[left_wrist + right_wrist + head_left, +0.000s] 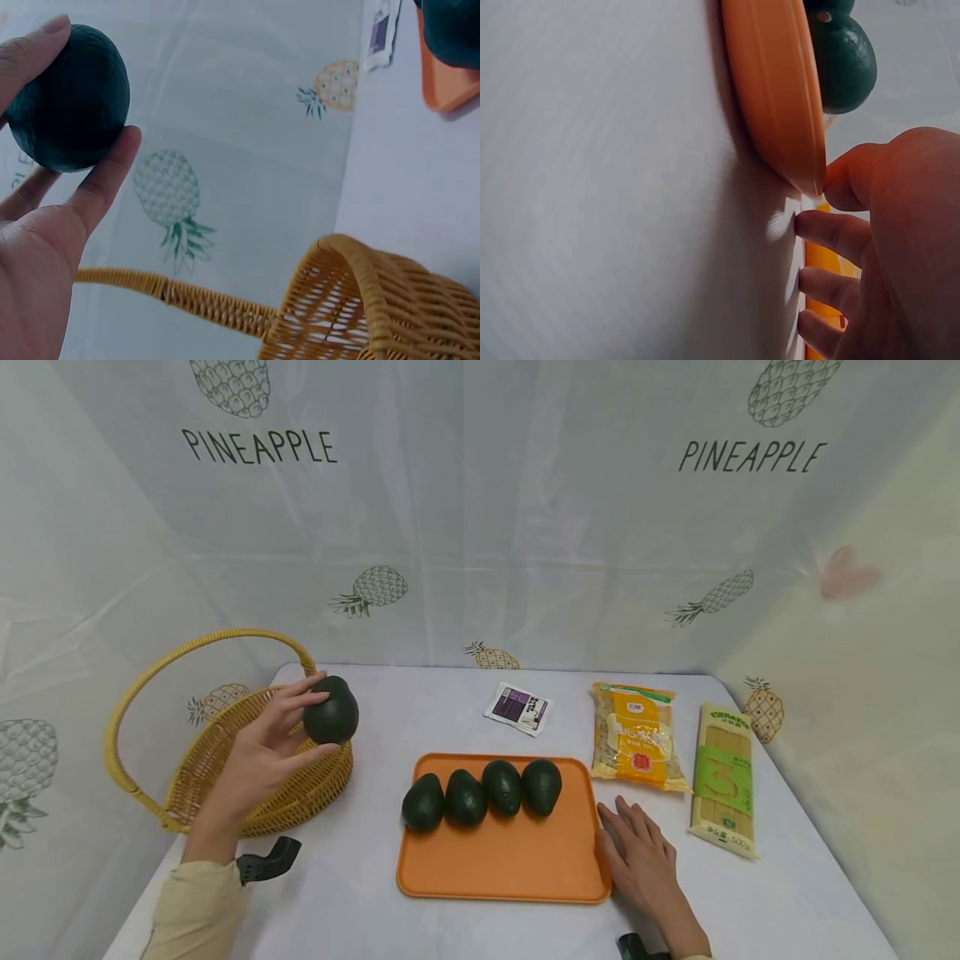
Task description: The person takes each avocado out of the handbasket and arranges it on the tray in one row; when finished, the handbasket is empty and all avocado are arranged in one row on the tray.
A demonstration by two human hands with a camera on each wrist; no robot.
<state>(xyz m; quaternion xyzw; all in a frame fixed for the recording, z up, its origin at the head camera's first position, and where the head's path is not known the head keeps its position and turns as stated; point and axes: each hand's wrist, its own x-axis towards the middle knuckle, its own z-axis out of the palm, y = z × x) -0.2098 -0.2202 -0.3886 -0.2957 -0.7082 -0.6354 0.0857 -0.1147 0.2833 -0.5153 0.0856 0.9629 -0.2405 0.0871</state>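
Note:
My left hand grips a dark green avocado between thumb and fingers, raised over the right side of a wicker basket. In the left wrist view the same avocado sits between the thumb and fingertips, and the basket is below. Several more avocados lie in a row along the back of an orange tray. At the tray's right edge rests my right hand, fingers relaxed. Its thumb touches or nearly touches the tray rim in the right wrist view.
Behind the tray lies a small purple and white sachet. To the right are a yellow-orange bag and a pack of noodles. The basket's tall handle arches at the left. A pineapple-print cloth hangs behind the white table.

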